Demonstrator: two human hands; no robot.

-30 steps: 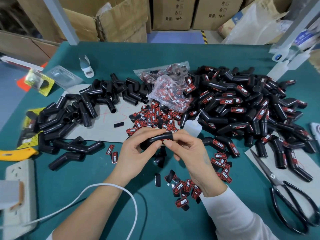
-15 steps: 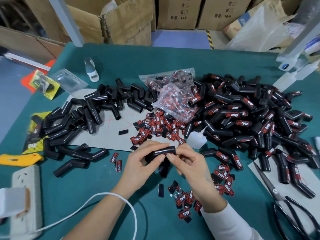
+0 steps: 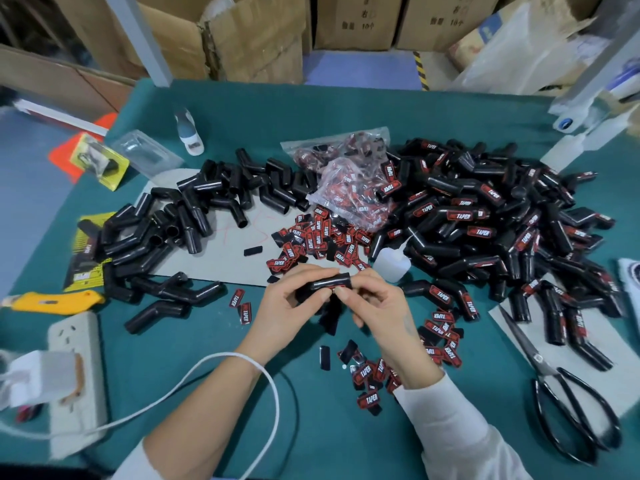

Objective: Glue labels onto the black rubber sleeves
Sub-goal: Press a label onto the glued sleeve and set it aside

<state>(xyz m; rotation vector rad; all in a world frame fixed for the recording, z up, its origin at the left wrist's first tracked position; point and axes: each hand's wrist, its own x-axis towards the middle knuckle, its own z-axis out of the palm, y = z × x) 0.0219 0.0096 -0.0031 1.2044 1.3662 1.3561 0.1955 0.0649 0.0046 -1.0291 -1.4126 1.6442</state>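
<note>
Both sets of fingertips meet on one black rubber sleeve (image 3: 329, 284), held level above the green table (image 3: 346, 112) — the left hand (image 3: 289, 306) curls round its left end, the right hand (image 3: 374, 306) pinches its right end from below. Whether a label sits under the right fingers cannot be told. Just behind lie loose red labels (image 3: 318, 239) and a small white glue bottle (image 3: 393, 266). Left of these sits a heap of plain sleeves (image 3: 194, 216) — right, the labelled pile (image 3: 485, 223). Scissors (image 3: 568, 393) lie at the right edge.
</note>
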